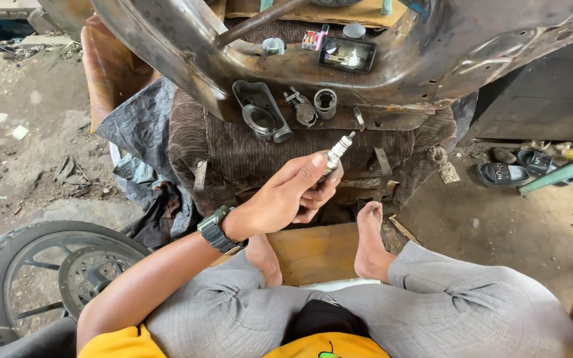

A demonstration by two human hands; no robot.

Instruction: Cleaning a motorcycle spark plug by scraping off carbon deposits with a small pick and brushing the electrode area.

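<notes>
head view, hands: my left hand is raised in front of me, thumb and fingers closed around the lower end of a spark plug; a dark wristwatch sits on that wrist.
head view, right hand: only the edge of my right arm shows at the lower right corner, the hand itself is out of the picture, so i cannot tell how it stands.
head view, spark plug: it is tilted, its white and metal tip pointing up and to the right, held in the air just below the edge of the rusty metal frame, touching nothing but my fingers.
head view, on the frame: a grey oval housing lies beside a small metal fitting and a short metal cylinder; further back lie a phone with a lit screen, a lighter and two small caps.
head view, under the frame: a brown ribbed cloth hangs over the support, with a grey tarp to its left.
head view, my legs: i sit in grey trousers, bare feet resting on a wooden board.
head view, floor: a motorcycle wheel lies at the lower left on the dirt floor; black sandals lie at the right.
</notes>
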